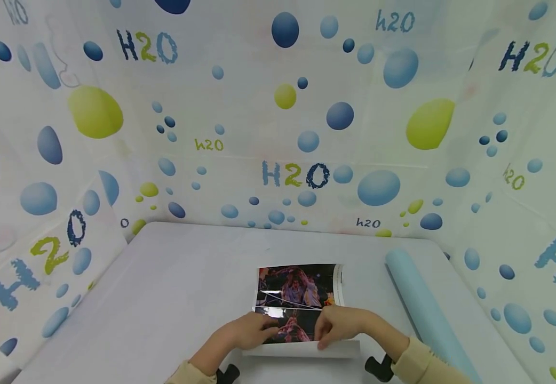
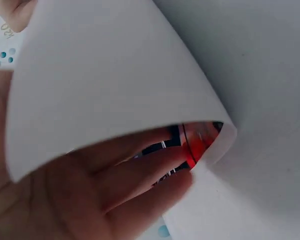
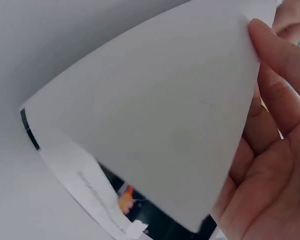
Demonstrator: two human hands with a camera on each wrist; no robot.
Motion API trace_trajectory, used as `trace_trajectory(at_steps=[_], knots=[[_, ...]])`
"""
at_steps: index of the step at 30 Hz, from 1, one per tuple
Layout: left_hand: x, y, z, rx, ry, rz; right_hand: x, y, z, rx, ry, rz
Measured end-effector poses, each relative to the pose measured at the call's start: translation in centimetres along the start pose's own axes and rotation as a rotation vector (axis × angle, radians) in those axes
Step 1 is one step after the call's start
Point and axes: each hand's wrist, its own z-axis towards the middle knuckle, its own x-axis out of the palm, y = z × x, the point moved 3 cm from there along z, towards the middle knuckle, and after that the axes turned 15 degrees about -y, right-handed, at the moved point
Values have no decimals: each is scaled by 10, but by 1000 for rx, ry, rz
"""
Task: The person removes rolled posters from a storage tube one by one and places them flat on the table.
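Observation:
A glossy poster [image 1: 294, 285] with dark, colourful pictures lies on the white table, its near edge curled up so that the white back [image 1: 302, 350] shows. My left hand [image 1: 254, 329] is at the left of the lower picture. In the left wrist view, the left fingers [image 2: 145, 185] reach loosely extended inside the curl, partly covered by the paper. My right hand [image 1: 338, 322] pinches the curled edge at the right. The right wrist view shows the right thumb [image 3: 272, 42] against the white back, with the other fingers behind the sheet.
A light blue roll [image 1: 427, 309] lies lengthwise at the right side of the table [image 1: 187, 277]. White sheets [image 1: 239, 106] printed with bubbles and lettering form walls at the back and both sides. Dark mounts [image 1: 379, 368] sit at both wrists.

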Motion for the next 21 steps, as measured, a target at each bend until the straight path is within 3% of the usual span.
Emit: trace_trajectory(at_steps=[3,7,9,12,15,21], knots=[[-4,-4,1,105,-198,43,3,-4,0,20,-4,11],[-8,-23,-6,380,-470,168,5,-10,1,17,5,34],[-5,-33,-11,517,-528,242,5,-12,2,18,13,41],[3,-41,-18,628,-523,402,6,-16,4,20,23,51],[12,-42,-21,658,-477,523,6,-19,6,28,30,73],[25,-35,-20,665,-472,540,6,-23,6,43,26,106]])
